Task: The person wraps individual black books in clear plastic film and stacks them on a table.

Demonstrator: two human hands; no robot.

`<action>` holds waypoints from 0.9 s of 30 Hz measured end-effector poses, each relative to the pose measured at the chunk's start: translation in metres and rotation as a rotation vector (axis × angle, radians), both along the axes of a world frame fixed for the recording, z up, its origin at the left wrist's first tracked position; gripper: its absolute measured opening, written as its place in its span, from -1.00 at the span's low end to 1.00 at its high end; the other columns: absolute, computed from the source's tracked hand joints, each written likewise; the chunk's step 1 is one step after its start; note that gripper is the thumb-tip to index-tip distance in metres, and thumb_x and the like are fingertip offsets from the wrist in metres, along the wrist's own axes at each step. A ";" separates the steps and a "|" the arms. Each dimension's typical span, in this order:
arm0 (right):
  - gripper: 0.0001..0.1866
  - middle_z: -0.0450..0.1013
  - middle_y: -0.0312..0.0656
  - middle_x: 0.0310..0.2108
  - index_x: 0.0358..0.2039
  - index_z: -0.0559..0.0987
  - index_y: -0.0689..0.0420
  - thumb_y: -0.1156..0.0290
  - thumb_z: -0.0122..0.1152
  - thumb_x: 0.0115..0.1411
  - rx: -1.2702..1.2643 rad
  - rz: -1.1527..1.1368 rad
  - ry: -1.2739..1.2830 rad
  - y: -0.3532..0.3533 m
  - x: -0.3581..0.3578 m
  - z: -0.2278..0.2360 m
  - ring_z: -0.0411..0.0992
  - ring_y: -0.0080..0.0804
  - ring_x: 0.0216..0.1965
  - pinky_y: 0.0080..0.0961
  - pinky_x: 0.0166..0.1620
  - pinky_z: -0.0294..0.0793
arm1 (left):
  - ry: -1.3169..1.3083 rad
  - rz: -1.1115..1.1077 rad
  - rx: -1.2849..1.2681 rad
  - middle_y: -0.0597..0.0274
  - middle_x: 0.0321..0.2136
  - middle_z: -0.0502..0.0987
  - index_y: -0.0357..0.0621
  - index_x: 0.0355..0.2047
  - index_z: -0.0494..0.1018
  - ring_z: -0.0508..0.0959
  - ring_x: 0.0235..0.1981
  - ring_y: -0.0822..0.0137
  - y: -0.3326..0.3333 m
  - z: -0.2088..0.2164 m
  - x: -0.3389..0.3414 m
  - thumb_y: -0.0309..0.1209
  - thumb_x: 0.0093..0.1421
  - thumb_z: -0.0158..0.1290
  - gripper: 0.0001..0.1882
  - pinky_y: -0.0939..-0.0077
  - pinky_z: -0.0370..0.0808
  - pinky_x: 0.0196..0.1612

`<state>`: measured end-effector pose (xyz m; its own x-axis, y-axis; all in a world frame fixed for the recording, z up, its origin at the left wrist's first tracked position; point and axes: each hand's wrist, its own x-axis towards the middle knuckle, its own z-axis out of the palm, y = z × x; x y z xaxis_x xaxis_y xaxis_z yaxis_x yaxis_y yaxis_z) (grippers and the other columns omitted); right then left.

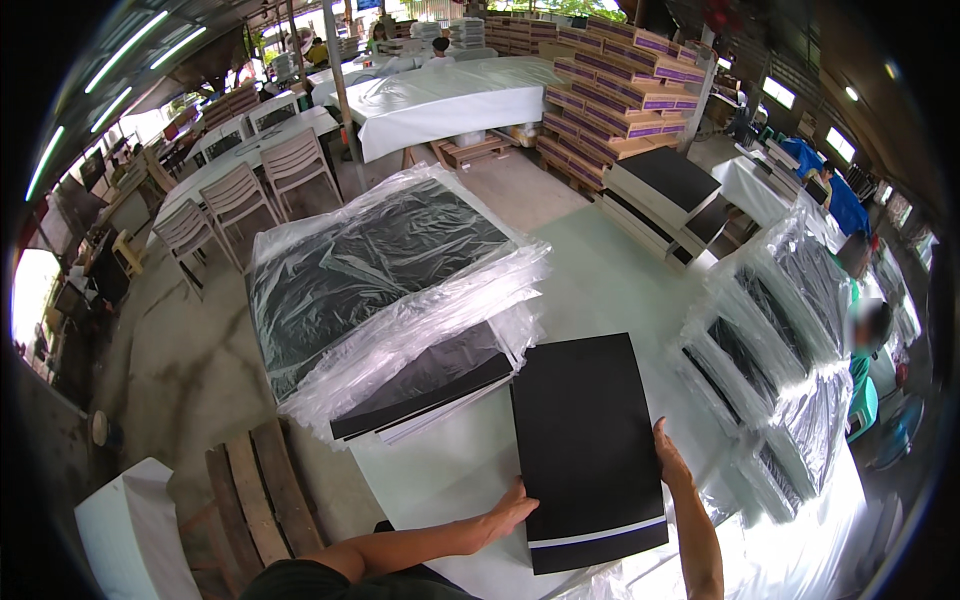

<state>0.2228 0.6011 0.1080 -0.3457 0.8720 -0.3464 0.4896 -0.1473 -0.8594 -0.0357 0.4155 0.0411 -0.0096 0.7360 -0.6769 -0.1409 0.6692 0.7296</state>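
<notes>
A black rectangular board [585,430] with a pale stripe across its near end lies lengthwise in front of me, over the white-covered table [430,490]. My left hand [513,506] grips its left edge, fingers curled and partly hidden under it. Along the right edge is my right hand [671,455], thumb side up, its other fingers mostly out of sight behind the board. Just left of the board sits a tall stack of plastic-wrapped black panels [380,265]. Several loose black and white sheets [425,395] stick out at its near side.
Plastic-wrapped bundles [770,350] are piled on the right. Farther back are black-topped boxes [665,185] and a high stack of brown cartons [620,90]. A wooden pallet [255,490] and white chairs [215,220] stand left. A person in green [862,370] is at the right.
</notes>
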 end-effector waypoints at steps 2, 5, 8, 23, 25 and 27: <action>-0.49 0.39 -0.10 -0.33 -0.07 0.42 0.30 0.13 -0.14 0.15 0.077 0.023 0.156 -0.003 0.019 -0.015 0.37 -0.33 -0.29 -0.50 -0.17 0.32 | -0.047 -0.043 0.016 -0.06 -0.06 0.28 -0.19 0.16 -0.08 0.26 0.04 0.10 -0.001 -0.002 -0.004 -0.42 0.07 -0.07 -0.34 0.22 0.30 -0.02; -0.72 0.38 -0.18 -0.44 -0.14 0.47 0.30 0.45 0.06 0.14 0.164 0.038 0.305 0.003 0.038 -0.026 0.35 -0.41 -0.40 -0.59 -0.25 0.32 | -0.134 -0.089 0.089 -0.05 0.04 0.23 -0.17 0.21 -0.14 0.21 0.11 0.11 -0.006 0.014 -0.008 -0.34 0.10 -0.01 -0.26 0.31 0.28 0.03; -0.60 0.36 -0.16 -0.36 -0.19 0.49 0.25 0.27 0.21 0.00 -0.063 0.005 0.134 -0.017 -0.002 0.042 0.36 -0.43 -0.32 -0.60 -0.23 0.34 | -0.196 -0.133 0.167 0.01 0.12 0.16 -0.10 0.24 -0.12 0.18 0.15 0.17 -0.011 0.023 -0.032 -0.22 0.13 0.02 -0.23 0.34 0.24 0.09; -0.30 0.35 0.05 -0.20 -0.07 0.34 0.33 0.30 0.44 -0.20 0.204 -0.356 0.003 -0.257 -0.083 0.192 0.30 -0.13 -0.16 -0.25 -0.08 0.29 | -1.174 0.057 0.155 0.14 0.10 0.28 -0.18 0.15 0.17 0.26 0.14 0.24 -0.022 -0.018 -0.047 0.02 0.11 0.02 -0.28 0.32 0.16 0.20; -0.20 0.21 0.16 0.03 0.06 0.25 0.31 0.41 0.43 -0.20 0.070 -0.439 0.083 -0.278 -0.086 0.214 0.17 -0.01 0.08 -0.18 0.16 0.12 | -1.101 -0.070 0.305 0.16 0.15 0.21 -0.19 0.17 0.11 0.21 0.16 0.26 -0.036 0.018 -0.053 0.03 0.10 0.02 -0.23 0.33 0.13 0.21; -0.31 0.33 0.00 -0.18 -0.06 0.32 0.32 0.41 0.35 -0.27 0.228 -0.373 0.106 -0.292 -0.065 0.209 0.32 -0.17 -0.12 -0.29 -0.01 0.27 | -0.956 -0.079 0.492 0.17 0.14 0.21 -0.20 0.18 0.09 0.21 0.16 0.26 -0.047 0.048 -0.061 0.03 0.08 0.05 -0.21 0.33 0.13 0.21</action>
